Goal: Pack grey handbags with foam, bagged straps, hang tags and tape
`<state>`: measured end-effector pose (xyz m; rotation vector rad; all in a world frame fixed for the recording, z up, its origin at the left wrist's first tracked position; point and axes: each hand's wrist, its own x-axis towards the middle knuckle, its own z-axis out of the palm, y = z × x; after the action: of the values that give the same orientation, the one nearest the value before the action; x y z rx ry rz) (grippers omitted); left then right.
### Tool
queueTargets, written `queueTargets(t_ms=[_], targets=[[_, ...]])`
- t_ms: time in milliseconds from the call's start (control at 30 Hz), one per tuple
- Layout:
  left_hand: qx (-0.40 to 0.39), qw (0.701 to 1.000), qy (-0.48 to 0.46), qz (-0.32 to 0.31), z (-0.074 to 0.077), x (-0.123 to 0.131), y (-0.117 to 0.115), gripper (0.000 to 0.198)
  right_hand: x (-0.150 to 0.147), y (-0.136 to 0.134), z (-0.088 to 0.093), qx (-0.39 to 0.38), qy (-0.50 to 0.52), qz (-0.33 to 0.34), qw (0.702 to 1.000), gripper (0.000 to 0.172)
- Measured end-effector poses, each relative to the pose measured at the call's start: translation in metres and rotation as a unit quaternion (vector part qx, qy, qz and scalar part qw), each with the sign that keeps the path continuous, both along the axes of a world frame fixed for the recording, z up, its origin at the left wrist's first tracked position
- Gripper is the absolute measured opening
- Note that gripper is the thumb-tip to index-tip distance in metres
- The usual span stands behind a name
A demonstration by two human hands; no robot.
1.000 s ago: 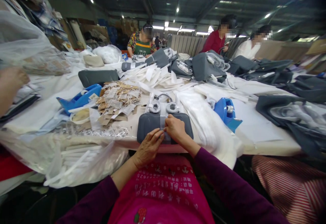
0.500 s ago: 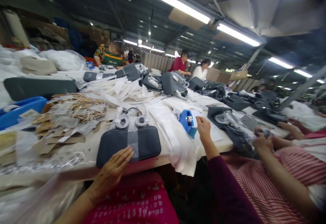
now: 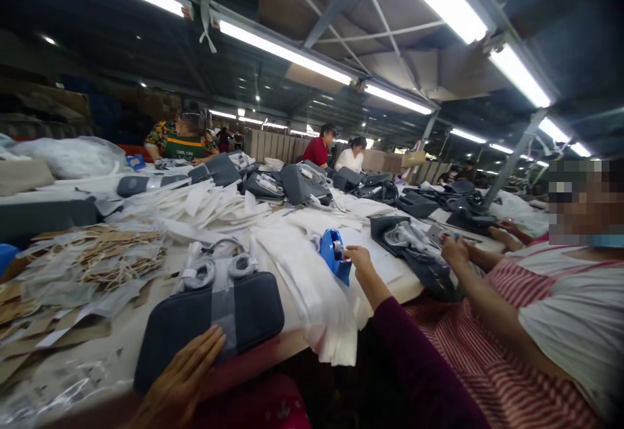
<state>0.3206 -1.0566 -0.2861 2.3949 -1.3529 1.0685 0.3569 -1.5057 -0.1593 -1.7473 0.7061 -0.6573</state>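
A dark grey handbag (image 3: 180, 322) lies at the table's front edge, a translucent strip (image 3: 224, 296) running down its middle and wrapped fittings (image 3: 199, 274) at its top. My left hand (image 3: 188, 370) rests on the bag's lower front, fingers stretched out beside the strip. To the right, a blue tape dispenser (image 3: 329, 257) stands on the table. My right hand (image 3: 361, 265) is at its right side with the fingers closed together at the tape roll. Whatever sits between those fingertips is too small to make out.
White padding strips (image 3: 312, 299) hang over the front edge. Tags with strings (image 3: 112, 253) lie heaped at left. Grey bags (image 3: 302, 185) and white sheets (image 3: 209, 201) cover the back. A co-worker in a striped apron (image 3: 517, 286) handles a bag (image 3: 414, 247) at right.
My right hand has come up against the tape dispenser; before, a gap lay between them. The view has turned right, showing more of the co-worker. My left hand stays on the bag.
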Motion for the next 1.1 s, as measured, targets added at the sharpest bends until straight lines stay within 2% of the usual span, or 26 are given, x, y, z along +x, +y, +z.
queueTargets(t_ms=[100, 233, 333, 433, 533, 667, 733, 800, 867, 933, 967, 1000, 1033, 1100], targets=[[-0.005, 1.000, -0.011, -0.006, 0.001, 0.000, 0.000, 0.074, -0.022, 0.006, -0.013, 0.010, -0.011, -0.009, 1.000, 0.023], [0.003, 1.000, -0.001, 0.001, 0.001, -0.001, -0.001, 0.073, -0.053, 0.017, -0.043, 0.010, -0.024, -0.024, 0.999, 0.030], [0.006, 1.000, 0.009, -0.003, 0.002, -0.002, -0.001, 0.071, -0.060, 0.022, -0.064, 0.006, -0.015, -0.031, 0.999, 0.031], [0.000, 1.000, 0.022, -0.006, 0.004, -0.004, -0.002, 0.072, -0.058, 0.019, -0.072, -0.030, 0.011, -0.031, 0.999, 0.030], [-0.010, 0.999, 0.039, -0.007, 0.004, -0.005, -0.002, 0.072, -0.066, 0.012, -0.063, -0.104, 0.054, -0.040, 0.992, 0.026], [-0.029, 0.998, 0.058, -0.001, 0.003, -0.009, -0.003, 0.069, -0.094, 0.014, -0.033, -0.266, 0.126, -0.032, 0.955, 0.015], [-0.035, 0.997, 0.072, 0.001, 0.004, -0.013, -0.004, 0.066, -0.104, 0.027, -0.013, -0.352, 0.145, 0.008, 0.925, 0.015], [-0.034, 0.995, 0.093, 0.000, 0.008, -0.018, -0.005, 0.063, -0.102, 0.050, 0.009, -0.411, 0.150, 0.083, 0.895, 0.017], [-0.026, 0.993, 0.117, 0.000, 0.011, -0.021, -0.007, 0.059, -0.090, 0.085, 0.030, -0.469, 0.155, 0.191, 0.848, 0.020], [-0.022, 0.991, 0.131, 0.005, 0.013, -0.023, -0.008, 0.053, -0.072, 0.129, 0.048, -0.605, 0.177, 0.358, 0.689, 0.021], [-0.022, 0.991, 0.134, 0.008, 0.014, -0.024, -0.009, 0.049, -0.063, 0.153, 0.055, -0.642, 0.168, 0.422, 0.617, 0.020], [-0.025, 0.990, 0.136, 0.012, 0.014, -0.024, -0.009, 0.046, -0.054, 0.177, 0.060, -0.665, 0.152, 0.469, 0.561, 0.019], [-0.027, 0.990, 0.137, 0.016, 0.015, -0.025, -0.010, 0.043, -0.046, 0.201, 0.063, -0.675, 0.131, 0.511, 0.516, 0.017], [-0.035, 0.990, 0.134, 0.021, 0.014, -0.025, -0.010, 0.040, -0.032, 0.242, 0.062, -0.680, 0.103, 0.559, 0.463, 0.016]])
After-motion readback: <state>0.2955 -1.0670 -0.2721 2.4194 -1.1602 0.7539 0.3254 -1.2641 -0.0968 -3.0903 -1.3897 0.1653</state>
